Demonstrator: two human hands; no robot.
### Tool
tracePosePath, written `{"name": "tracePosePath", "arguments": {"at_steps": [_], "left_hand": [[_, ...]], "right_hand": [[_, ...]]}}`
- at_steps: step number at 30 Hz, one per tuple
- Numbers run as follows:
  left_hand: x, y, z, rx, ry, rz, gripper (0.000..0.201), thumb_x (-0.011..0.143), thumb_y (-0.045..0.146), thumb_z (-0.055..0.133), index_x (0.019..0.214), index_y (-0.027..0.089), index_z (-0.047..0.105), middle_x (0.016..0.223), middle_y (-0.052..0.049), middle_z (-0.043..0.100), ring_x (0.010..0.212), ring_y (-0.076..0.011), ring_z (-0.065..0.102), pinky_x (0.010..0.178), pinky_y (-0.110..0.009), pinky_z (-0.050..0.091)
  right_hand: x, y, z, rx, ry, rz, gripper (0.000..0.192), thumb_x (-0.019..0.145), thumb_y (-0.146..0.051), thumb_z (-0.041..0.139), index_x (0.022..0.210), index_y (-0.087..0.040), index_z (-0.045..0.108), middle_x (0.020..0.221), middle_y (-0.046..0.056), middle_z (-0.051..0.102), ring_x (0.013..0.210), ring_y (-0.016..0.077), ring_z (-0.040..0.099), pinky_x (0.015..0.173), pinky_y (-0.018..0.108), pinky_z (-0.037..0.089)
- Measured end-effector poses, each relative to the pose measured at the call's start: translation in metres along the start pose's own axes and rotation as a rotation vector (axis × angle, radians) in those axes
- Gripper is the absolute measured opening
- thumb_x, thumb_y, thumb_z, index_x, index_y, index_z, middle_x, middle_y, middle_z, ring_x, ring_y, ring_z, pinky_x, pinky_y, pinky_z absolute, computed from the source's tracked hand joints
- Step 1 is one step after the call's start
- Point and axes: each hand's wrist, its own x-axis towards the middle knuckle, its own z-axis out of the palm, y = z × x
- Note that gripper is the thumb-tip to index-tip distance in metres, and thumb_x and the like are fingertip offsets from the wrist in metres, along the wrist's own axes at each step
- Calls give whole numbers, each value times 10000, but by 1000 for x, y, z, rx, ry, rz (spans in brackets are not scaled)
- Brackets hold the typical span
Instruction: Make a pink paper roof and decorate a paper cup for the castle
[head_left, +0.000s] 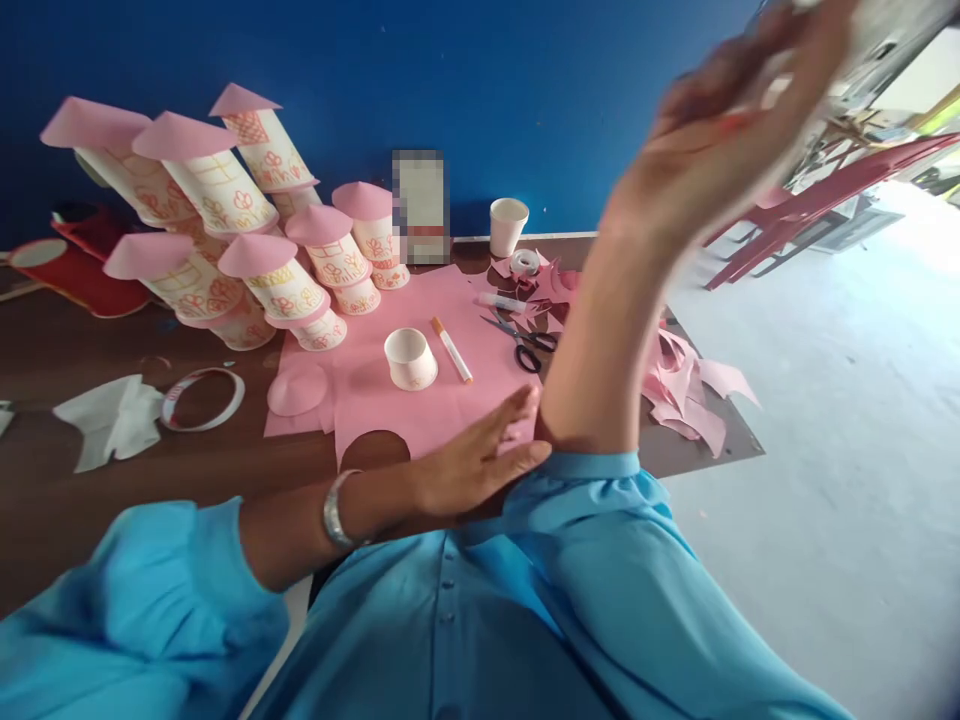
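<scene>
My left hand (pixel 484 455) is held low over the front of the pink paper (pixel 480 400). Its fingers are stretched out, reaching to my right forearm by the blue sleeve cuff; it holds nothing I can see. Raised high at the upper right is my right hand (pixel 739 110), its fingers smeared by motion and partly cut off by the frame edge. A short paper cup (pixel 410 360) stands on the pink paper, beside an orange-and-white marker (pixel 452 350). Black-handled scissors (pixel 525 345) lie left of my right forearm, near a glue stick (pixel 501 302).
Paper-cup towers with pink cone roofs (pixel 255 265) fill the table's left back. Another cup (pixel 508 226) and a tape roll (pixel 524 262) stand near the blue wall. Pink scraps (pixel 679 385) lie at right. A large tape ring (pixel 202 399) and white paper (pixel 112 415) lie left.
</scene>
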Motion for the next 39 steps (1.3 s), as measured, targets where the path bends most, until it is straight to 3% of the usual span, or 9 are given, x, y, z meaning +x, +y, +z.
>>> {"name": "tracePosePath", "arguments": {"at_steps": [2, 3, 8, 12, 16, 18, 20, 28, 39], "left_hand": [[5, 6, 18, -145, -51, -57, 688, 1020, 475, 575, 1633, 306, 312, 1648, -132, 472, 1517, -321, 474, 1194, -540, 502], [5, 9, 24, -178, -51, -63, 705, 1016, 477, 582, 1640, 302, 303, 1658, -131, 457, 1529, -321, 457, 1223, -547, 470], [-11, 16, 25, -317, -134, -100, 839, 958, 497, 687, 1663, 365, 251, 1702, -71, 398, 1556, -318, 419, 1273, -550, 401], [-31, 19, -5, -209, -253, -171, 452, 984, 439, 659, 1395, 252, 661, 1338, -98, 741, 1266, -293, 697, 1068, -436, 580], [-43, -1, -58, 161, 367, 50, 108, 946, 305, 695, 962, 215, 751, 933, -41, 764, 870, -166, 708, 805, -292, 587], [-45, -21, -88, 206, 695, 105, 140, 899, 334, 744, 934, 206, 700, 870, -20, 700, 781, -143, 652, 734, -277, 562], [-44, -43, -112, 227, 851, 122, 340, 783, 373, 854, 999, 211, 647, 966, -20, 673, 803, -143, 635, 746, -292, 565], [-30, -80, -119, 417, 585, 73, 919, 744, 444, 890, 1507, 227, 426, 1560, -194, 515, 1431, -359, 520, 1207, -565, 410], [-47, -59, -119, 325, 684, -29, 531, 841, 354, 793, 1330, 232, 628, 1237, -92, 745, 1106, -276, 718, 1012, -460, 592]], "right_hand": [[1, 1, 33, -197, 467, -52, 968, 991, -764, -37, 1503, -99, 446, 1150, 132, 615, 789, 118, 626, 692, 292, 536], [-1, 3, 47, -297, 500, -6, 995, 948, -764, -109, 1432, -132, 488, 1150, 125, 638, 688, 105, 544, 623, 274, 534], [-10, 25, 70, -434, 258, 57, 943, 869, -842, -75, 1406, -324, 503, 1129, 42, 656, 733, 146, 559, 676, 297, 591], [-12, 23, 64, -139, 156, -18, 626, 896, -910, 308, 1245, -482, 602, 1028, -3, 673, 714, 219, 589, 589, 395, 568], [-34, 0, 72, 96, 11, -87, 413, 951, -707, 601, 1243, -415, 598, 881, -18, 604, 559, 170, 513, 516, 371, 529], [-55, -6, 81, 153, -48, -146, 407, 982, -657, 603, 1251, -354, 570, 810, -35, 572, 486, 136, 472, 438, 328, 454], [-80, -4, 92, 92, -111, -93, 345, 1047, -617, 514, 1227, -325, 556, 811, -22, 583, 552, 131, 529, 494, 300, 493], [-144, 31, 108, -149, -234, -332, 288, 1084, -226, 455, 1336, -322, 557, 1085, 57, 681, 856, 202, 671, 725, 377, 590], [-169, 40, 109, -290, -358, -329, 437, 1030, -120, 473, 1439, -273, 489, 1121, 120, 672, 955, 245, 678, 782, 384, 591]]}}
